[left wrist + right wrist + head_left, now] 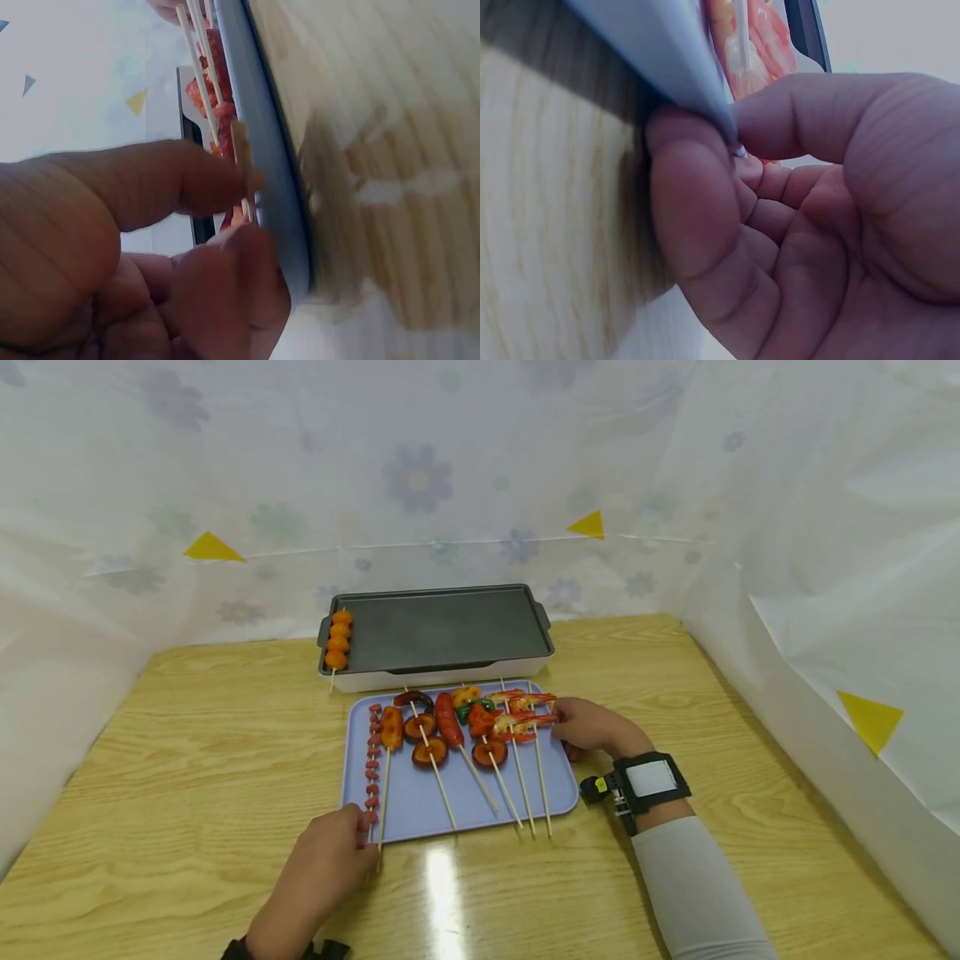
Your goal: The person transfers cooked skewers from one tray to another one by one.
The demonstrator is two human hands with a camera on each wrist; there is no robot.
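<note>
My left hand [330, 860] is at the near left corner of the lilac tray [480, 814]. Its thumb and curled forefinger are around the stick of a skewer of small pink pieces [372, 764]; a narrow gap shows between the fingertips in the left wrist view. Beside the thumb juts the stick end [239, 142] of another skewer, likely the one with an orange-brown slab [392, 727]. At the tray's right side my right hand [596, 727] grips the rim, thumb on top and forefinger underneath. Shrimp skewers [517, 722] lie close to those fingers.
Behind the tray stands a dark griddle [442, 622] with a white base. A skewer of orange balls [339, 642] lies along its left edge. A sausage skewer [448, 720] and mushroom skewers [429, 752] lie mid-tray on the wooden table [187, 760]. White sheeting [337, 468] encloses the back and sides.
</note>
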